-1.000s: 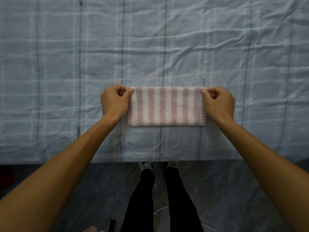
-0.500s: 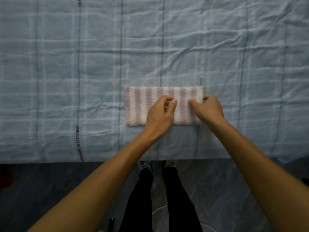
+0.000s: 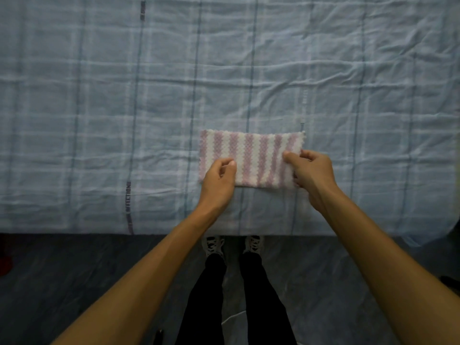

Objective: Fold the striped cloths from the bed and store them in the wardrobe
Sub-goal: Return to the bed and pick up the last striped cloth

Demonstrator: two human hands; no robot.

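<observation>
The striped cloth (image 3: 256, 160), pink and white, lies folded into 1 flat rectangle on the bed (image 3: 124, 95), its long side running left to right and its stripes running away from the person.

At the cloth's right end the right hand (image 3: 312, 171) pinches the fabric: the thumb lies on top and the other fingers (image 3: 306, 154) curl at the right edge, clamped on the cloth. Over the cloth's near-left corner sits the left hand (image 3: 219, 181), its fingers (image 3: 227, 161) curled with the thumb close beside them. I cannot tell whether they grip the fabric or only rest on it.

Under the cloth and spreading out from it on all sides is a wrinkled pale blue checked sheet. Left of the cloth, 1 dark stripe of the sheet carries printed lettering (image 3: 128, 197).

Nearer than the cloth, past the mattress edge, 2 patterned shoes (image 3: 212, 245) and black trouser legs (image 3: 206, 295) stand on a dark floor (image 3: 74, 282).
</observation>
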